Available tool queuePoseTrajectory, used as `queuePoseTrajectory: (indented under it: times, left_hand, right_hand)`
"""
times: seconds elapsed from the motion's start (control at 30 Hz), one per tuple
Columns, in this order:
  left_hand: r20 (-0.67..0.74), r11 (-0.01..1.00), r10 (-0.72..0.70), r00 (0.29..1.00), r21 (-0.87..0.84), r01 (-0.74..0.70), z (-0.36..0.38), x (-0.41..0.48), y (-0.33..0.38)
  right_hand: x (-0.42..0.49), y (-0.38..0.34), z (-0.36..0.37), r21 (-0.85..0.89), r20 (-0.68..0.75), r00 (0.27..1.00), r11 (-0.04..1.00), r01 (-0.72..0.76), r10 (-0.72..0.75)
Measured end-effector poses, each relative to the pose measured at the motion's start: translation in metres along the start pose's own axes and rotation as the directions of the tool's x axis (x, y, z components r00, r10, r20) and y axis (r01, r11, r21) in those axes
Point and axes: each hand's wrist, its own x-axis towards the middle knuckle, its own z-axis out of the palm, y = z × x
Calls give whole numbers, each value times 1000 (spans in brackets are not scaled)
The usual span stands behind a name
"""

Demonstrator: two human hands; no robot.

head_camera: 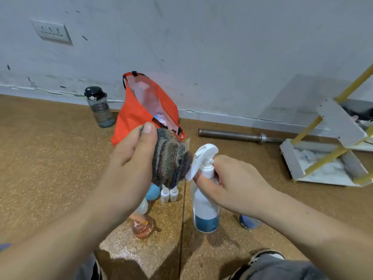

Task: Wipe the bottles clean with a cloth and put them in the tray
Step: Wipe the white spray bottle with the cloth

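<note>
Head view: small bottles [169, 196] partly behind cloth [171, 160].
Writing: bag [137, 116] label illegible.
Left hand [127, 158]: grasps cloth.
Right hand [236, 184]: grips spray bottle [203, 207].

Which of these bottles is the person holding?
The clear spray bottle with white trigger and blue liquid, gripped by the right hand. The two small white bottles and dark water bottle stand untouched.

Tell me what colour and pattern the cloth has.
Striped: the cloth has fuzzy bands of blue, grey and brown. The head view, the only one, shows it.
</note>
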Motion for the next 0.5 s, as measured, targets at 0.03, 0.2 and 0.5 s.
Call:
queuePoseTrajectory:
  times: [0.03, 0.2, 0.5]
  left_hand:
    - [12, 999, 44, 999, 21, -44, 5, -1, 0]
    - [184, 932, 166, 969, 292, -215, 35, -7, -21]
    - [83, 794, 252, 964, 551, -255, 26, 33, -49]
  right_hand:
    - [4, 0, 1, -7, -1, 1000, 1000, -1, 1]
    - [19, -8, -2, -2, 69, 997, 999, 35, -35]
    - [39, -12, 12, 104, 147, 984, 991, 84, -99]
